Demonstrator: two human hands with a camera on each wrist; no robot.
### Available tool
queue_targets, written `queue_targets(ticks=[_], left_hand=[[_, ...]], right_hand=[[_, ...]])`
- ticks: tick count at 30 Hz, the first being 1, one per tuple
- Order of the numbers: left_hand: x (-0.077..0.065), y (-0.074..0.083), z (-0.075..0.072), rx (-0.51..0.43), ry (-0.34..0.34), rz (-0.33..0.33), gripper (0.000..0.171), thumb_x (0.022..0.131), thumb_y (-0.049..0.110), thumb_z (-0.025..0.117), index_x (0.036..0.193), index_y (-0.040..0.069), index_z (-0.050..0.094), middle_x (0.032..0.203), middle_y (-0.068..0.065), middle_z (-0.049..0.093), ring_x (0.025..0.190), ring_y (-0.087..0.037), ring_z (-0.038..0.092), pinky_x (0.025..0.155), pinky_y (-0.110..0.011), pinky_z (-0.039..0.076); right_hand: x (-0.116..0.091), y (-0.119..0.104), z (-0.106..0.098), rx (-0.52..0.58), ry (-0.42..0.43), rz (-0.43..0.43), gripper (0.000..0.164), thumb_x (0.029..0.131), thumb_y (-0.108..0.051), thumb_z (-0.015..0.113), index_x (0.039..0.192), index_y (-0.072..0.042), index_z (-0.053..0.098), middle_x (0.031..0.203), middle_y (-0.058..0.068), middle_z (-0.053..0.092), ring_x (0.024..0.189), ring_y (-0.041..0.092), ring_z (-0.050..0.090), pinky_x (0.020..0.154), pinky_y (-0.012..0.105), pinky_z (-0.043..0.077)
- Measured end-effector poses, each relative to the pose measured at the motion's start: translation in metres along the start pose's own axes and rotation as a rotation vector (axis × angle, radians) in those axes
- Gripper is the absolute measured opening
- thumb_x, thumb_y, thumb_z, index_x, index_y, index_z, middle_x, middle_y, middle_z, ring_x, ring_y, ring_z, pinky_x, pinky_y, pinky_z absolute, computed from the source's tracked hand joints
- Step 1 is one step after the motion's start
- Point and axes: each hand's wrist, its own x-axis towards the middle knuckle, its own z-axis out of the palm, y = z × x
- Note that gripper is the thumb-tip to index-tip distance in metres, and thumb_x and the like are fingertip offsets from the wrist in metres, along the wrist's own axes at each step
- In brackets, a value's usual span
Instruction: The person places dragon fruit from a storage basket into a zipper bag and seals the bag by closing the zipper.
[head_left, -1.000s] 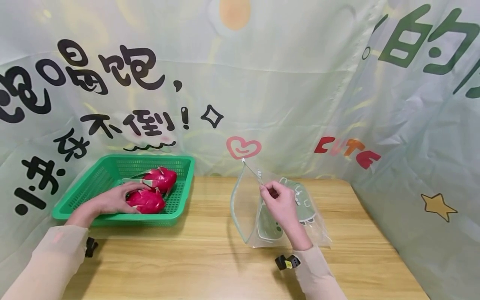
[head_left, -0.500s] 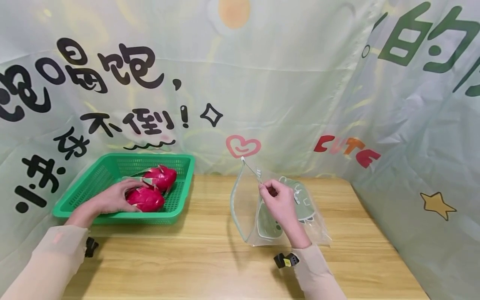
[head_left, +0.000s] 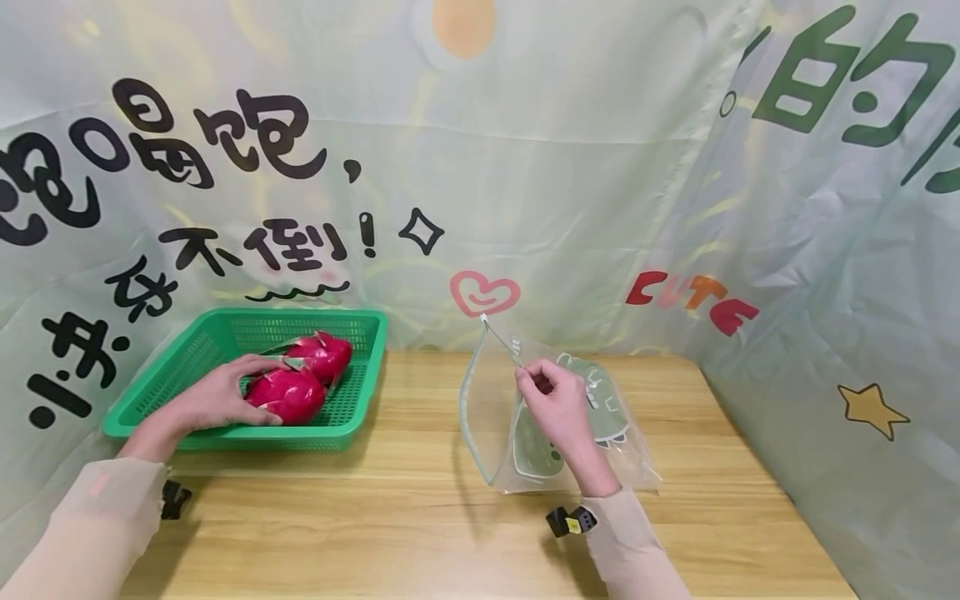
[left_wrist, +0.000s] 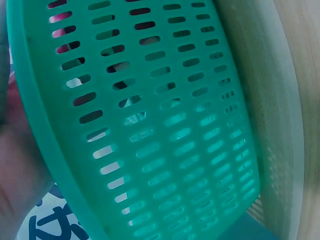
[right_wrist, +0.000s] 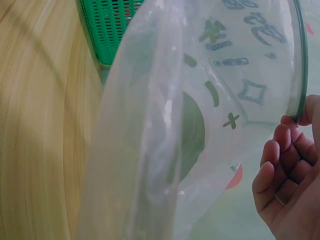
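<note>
In the head view, a green plastic basket (head_left: 365,417) holds two red dragon fruits side by side. My left hand (head_left: 217,396) grips the nearer dragon fruit (head_left: 292,397), thumb on its front side and fingers over the back. The other dragon fruit (head_left: 326,354) lies just behind it. Toward the right, my right hand (head_left: 561,408) pinches the top edge of a clear zip bag (head_left: 486,417) with a green cartoon print. The bag's mouth gapes toward the basket. From the left wrist, the slotted basket wall (left_wrist: 165,120) hides the fruit almost wholly.
Everything stands on a wooden table (head_left: 337,525). A printed cloth (head_left: 570,167) hangs along the back and both sides, close behind the basket and bag. Small black cameras are worn at both wrists.
My left hand and the nearer dragon fruit have shifted slightly left inside the basket. The right hand keeps its hold on the bag in the same place.
</note>
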Motion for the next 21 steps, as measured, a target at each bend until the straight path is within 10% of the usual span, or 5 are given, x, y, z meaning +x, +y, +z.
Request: queue_targets(ticks=[21], left_hand=[[-0.009,0.014,0.003,-0.001,0.173,-0.04,0.086,0.076,0.044,0.093,0.144,0.005,0.059,0.141,-0.02,0.053,0.121,-0.046,0.051,0.088,-0.063,0.051]], right_hand=[[0.0,-0.002,0.001,-0.002,-0.014,0.021,0.018,0.093,-0.007,0.072,0.076,-0.01,0.069,0.066,-0.002,0.062,0.06,0.011,0.055,0.056,0.021,0.046]])
